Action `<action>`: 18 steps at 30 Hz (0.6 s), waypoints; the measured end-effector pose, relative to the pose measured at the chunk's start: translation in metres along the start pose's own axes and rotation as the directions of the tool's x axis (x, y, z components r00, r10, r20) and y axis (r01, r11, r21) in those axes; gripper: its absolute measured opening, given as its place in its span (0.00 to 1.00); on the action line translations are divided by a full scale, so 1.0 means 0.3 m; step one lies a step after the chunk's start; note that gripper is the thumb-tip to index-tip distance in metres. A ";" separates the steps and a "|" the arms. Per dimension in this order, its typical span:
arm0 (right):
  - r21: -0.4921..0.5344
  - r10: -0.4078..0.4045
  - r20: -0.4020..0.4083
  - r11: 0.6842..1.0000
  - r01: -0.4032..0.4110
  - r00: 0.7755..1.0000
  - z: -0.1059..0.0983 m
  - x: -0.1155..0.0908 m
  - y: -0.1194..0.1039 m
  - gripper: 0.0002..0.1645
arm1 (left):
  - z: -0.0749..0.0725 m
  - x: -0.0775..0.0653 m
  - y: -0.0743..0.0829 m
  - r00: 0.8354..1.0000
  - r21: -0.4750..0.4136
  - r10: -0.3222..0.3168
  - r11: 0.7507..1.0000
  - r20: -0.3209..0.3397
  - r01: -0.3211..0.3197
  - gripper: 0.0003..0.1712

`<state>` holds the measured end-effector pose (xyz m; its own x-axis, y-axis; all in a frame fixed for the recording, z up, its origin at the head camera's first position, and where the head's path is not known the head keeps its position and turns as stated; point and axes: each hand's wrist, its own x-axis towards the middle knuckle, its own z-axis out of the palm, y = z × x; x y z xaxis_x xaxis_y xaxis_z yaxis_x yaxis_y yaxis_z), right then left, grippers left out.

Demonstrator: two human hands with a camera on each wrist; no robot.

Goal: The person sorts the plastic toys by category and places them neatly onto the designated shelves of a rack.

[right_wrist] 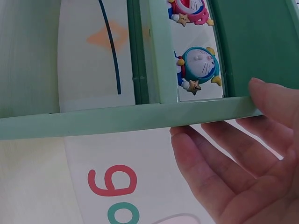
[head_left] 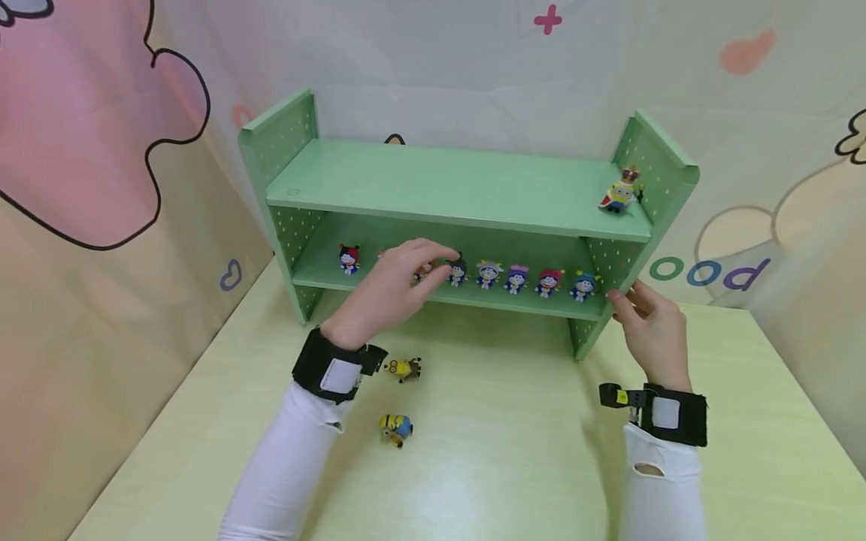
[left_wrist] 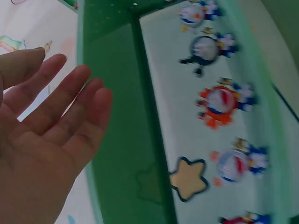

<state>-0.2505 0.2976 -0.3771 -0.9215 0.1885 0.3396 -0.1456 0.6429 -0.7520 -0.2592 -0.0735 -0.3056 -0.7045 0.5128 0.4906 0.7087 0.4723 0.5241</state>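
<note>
A green two-tier shelf (head_left: 440,184) stands on the table. In front of its lower board hovers my left hand (head_left: 389,289), fingers loosely extended and holding nothing; in the left wrist view the palm (left_wrist: 42,158) shows bare. My right hand (head_left: 655,330) grips the front edge of the right side panel (right_wrist: 93,122), thumb inside and fingers outside. Along the lower board stands a row of several small figurines in coloured hats, among them one with a teal hat (head_left: 584,286) and one with a red-and-black hat (head_left: 349,259). My left hand partly hides the row.
On the upper board at the right stands a yellow figurine with a crown (head_left: 620,192). Two yellow figurines lie on the table, one in brown (head_left: 404,369) and one in blue (head_left: 396,429). Behind the shelf hangs a printed cloth (head_left: 473,83).
</note>
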 end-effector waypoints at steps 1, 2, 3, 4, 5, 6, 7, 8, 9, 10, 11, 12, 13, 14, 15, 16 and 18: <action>0.000 0.001 -0.002 1.000 -0.001 1.000 0.000 0.000 0.000 0.28 | 0.002 -0.019 -0.015 1.000 -0.011 -0.020 1.000 0.004 0.020 0.16; 0.002 0.003 -0.001 1.000 -0.003 1.000 -0.001 0.000 0.000 0.28 | 0.004 -0.037 -0.031 0.999 -0.017 -0.037 0.999 0.009 0.037 0.16; 0.003 0.004 -0.001 1.000 -0.004 1.000 -0.001 0.000 -0.001 0.28 | 0.006 -0.055 -0.046 0.998 -0.020 -0.056 0.998 0.013 0.057 0.16; 0.004 0.003 -0.002 1.000 -0.003 1.000 -0.001 0.001 -0.001 0.28 | 0.008 -0.070 -0.061 0.997 -0.029 -0.074 0.997 0.017 0.075 0.16; 0.005 0.004 -0.003 1.000 -0.004 1.000 -0.002 0.001 -0.001 0.28 | 0.010 -0.084 -0.075 0.996 -0.034 -0.087 0.996 0.020 0.087 0.15; 0.005 0.006 -0.002 1.000 -0.006 1.000 -0.003 0.001 -0.001 0.28 | 0.013 -0.098 -0.086 0.994 -0.037 -0.105 0.994 0.024 0.105 0.15; 0.004 0.007 -0.002 1.000 -0.007 1.000 -0.003 0.001 -0.001 0.29 | 0.016 -0.111 -0.098 0.992 -0.040 -0.121 0.992 0.028 0.122 0.15; 0.005 0.009 -0.001 1.000 -0.009 1.000 -0.003 0.001 -0.001 0.29 | 0.019 -0.122 -0.110 0.991 -0.038 -0.132 0.990 0.030 0.133 0.15; 0.005 0.009 -0.003 1.000 -0.009 1.000 -0.003 0.000 0.000 0.29 | 0.023 -0.133 -0.120 0.989 -0.036 -0.144 0.989 0.036 0.145 0.15; 0.003 0.010 -0.003 1.000 -0.010 1.000 -0.003 0.000 -0.001 0.29 | 0.026 -0.141 -0.130 0.988 -0.033 -0.151 0.988 0.040 0.153 0.15; 0.003 0.013 -0.002 1.000 -0.013 1.000 -0.004 -0.001 -0.001 0.29 | 0.030 -0.148 -0.138 0.986 -0.024 -0.160 0.987 0.039 0.161 0.15; 0.002 0.015 -0.001 1.000 -0.015 1.000 -0.004 -0.002 0.000 0.29 | 0.032 -0.155 -0.146 0.986 -0.017 -0.164 0.986 0.033 0.165 0.15; 0.001 0.015 -0.001 1.000 -0.015 1.000 -0.003 -0.003 -0.001 0.29 | 0.033 -0.161 -0.153 0.985 -0.009 -0.169 0.985 0.025 0.169 0.15; -0.001 0.014 0.001 1.000 -0.014 1.000 -0.003 -0.004 -0.001 0.29 | 0.034 -0.166 -0.161 0.984 0.002 -0.176 0.984 0.018 0.176 0.15; -0.006 0.011 0.002 1.000 -0.011 1.000 -0.003 -0.005 -0.002 0.29 | 0.035 -0.172 -0.170 0.983 0.010 -0.183 0.983 0.012 0.183 0.15; -0.008 0.009 0.003 1.000 -0.009 1.000 -0.003 -0.006 -0.003 0.29 | 0.037 -0.178 -0.179 0.981 0.022 -0.194 0.981 0.005 0.194 0.15; -0.015 0.004 0.002 1.000 -0.004 1.000 -0.003 -0.006 -0.004 0.29 | 0.042 -0.190 -0.199 0.977 0.042 -0.215 0.976 0.009 0.214 0.15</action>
<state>-0.2483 0.2972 -0.3763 -0.9227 0.1897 0.3357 -0.1366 0.6533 -0.7446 -0.2609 -0.1220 -0.3737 -0.8399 0.4059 0.3604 0.5423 0.6007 0.5874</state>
